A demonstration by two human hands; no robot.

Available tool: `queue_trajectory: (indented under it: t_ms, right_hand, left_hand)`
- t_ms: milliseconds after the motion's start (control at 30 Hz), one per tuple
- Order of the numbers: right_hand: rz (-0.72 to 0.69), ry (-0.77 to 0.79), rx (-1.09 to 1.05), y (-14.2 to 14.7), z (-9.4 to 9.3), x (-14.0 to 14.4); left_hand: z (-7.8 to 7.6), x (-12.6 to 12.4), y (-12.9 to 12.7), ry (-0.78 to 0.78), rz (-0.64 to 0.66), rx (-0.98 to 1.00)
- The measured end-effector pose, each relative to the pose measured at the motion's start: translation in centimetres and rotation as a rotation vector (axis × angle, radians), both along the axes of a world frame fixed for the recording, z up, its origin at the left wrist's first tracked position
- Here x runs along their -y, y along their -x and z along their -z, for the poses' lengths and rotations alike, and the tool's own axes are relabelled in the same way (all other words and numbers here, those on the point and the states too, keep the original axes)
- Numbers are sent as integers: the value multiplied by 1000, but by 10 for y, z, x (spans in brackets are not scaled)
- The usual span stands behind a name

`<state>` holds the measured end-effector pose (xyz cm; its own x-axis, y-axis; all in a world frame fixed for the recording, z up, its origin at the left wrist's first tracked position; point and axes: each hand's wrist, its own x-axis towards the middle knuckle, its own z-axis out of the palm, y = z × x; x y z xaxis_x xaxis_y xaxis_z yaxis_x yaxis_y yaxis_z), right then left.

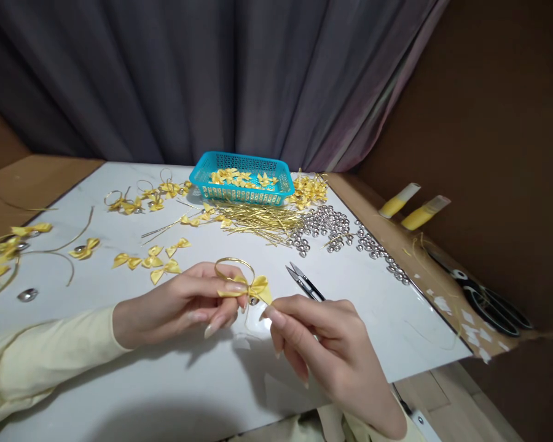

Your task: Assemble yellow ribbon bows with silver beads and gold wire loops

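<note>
1. Holding a yellow ribbon bow (257, 288) at lower centre of the frame, the left hand (184, 304) enters from the lower left, palm turned inward, forearm in a pale yellow sleeve (37, 362) lying across the white bench (166, 380).
2. Left grip: thumb and forefinger are pinched narrow on the bow's knot, where a gold wire ring (234, 265) rises in a loop above the fingers; the remaining fingers curl loosely beneath.
3. The right hand (322, 344) enters from the lower right, back of the hand facing the camera, wrist bent toward centre.
4. Right grip: thumb and forefinger tips are closed at the bow's right tail; whether they clamp the ribbon or a wire end below it cannot be told.
5. Black thread snips (306, 282) lie on the bench just above the right hand, partly covered by its knuckles.
6. A turquoise basket (239, 193) of bows sits at upper centre; gold wire pins (258, 220) and silver beads (322, 224) lie just below and right of it.
7. Loose bows (153, 261) lie left of centre.
8. Items at the left edge are cut off by the frame; the bow's knot detail is hidden by the fingers.
</note>
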<state>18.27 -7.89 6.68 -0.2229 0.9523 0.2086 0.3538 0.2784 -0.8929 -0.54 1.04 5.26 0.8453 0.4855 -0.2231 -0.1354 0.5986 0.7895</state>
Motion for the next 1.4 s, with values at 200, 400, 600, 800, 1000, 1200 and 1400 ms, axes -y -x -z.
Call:
queue_trajectory:
  t_ms: [200, 400, 600, 800, 1000, 1200, 1400]
  right_hand:
    - [-19, -3, -7, 0, 0, 0]
    - [-43, 6, -23, 1, 0, 0]
    - [-40, 4, -19, 0, -1, 2]
    - [-37, 25, -7, -3, -2, 3]
    - [-36, 33, 8, -4, -2, 2]
    - [-50, 41, -2, -4, -1, 3]
    - [-60, 76, -2, -5, -3, 3]
  left_hand:
    - [-2, 0, -1, 18, 19, 14]
    - [-5, 2, -2, -60, 60, -7]
    - [-6, 1, -2, -90, 92, -15]
    - [-6, -1, 0, -120, 85, -43]
    - [-5, -1, 1, -152, 91, -79]
    - [-3, -2, 2, -157, 94, -40]
    - [-3, -2, 2, -170, 97, -73]
